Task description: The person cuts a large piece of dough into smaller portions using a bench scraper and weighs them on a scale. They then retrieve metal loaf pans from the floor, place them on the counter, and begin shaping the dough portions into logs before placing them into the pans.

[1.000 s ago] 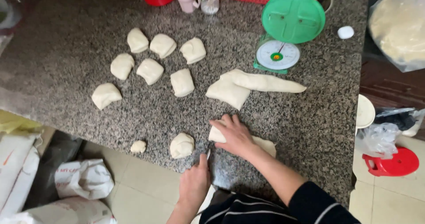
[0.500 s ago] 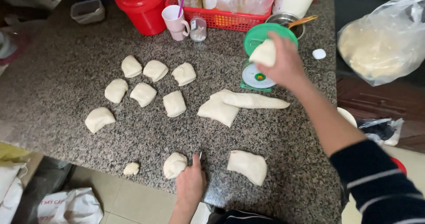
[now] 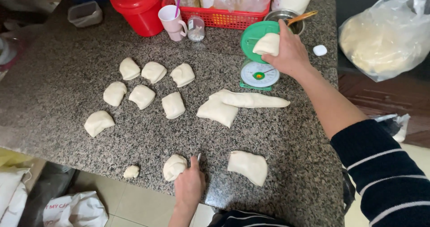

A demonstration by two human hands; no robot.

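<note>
Presently, right hand [image 3: 289, 52] closed in a firm grip around one dough piece [image 3: 267, 43], held against the green pan of the kitchen scale [image 3: 260, 52] at the far side of the bench [image 3: 58, 65]. Left hand [image 3: 190, 184] at the near edge, fingers curled on a small metal scraper [image 3: 198, 158], blade upright and just beside a rounded dough lump [image 3: 174, 166]. Another cut piece [image 3: 248, 166] near that hand on its right; a tiny scrap [image 3: 131, 171] further left. Between the two hands, a long dough strip [image 3: 248, 100] overlapping a folded slab [image 3: 218, 112]. Seven portioned pieces [image 3: 142, 96] grouped left of centre, apart from one another. Behind: red lidded bucket [image 3: 136, 7], pink cup [image 3: 172, 21], red basket [image 3: 224, 17] of containers. Bagged dough [image 3: 380, 38] off the bench at right.
</note>
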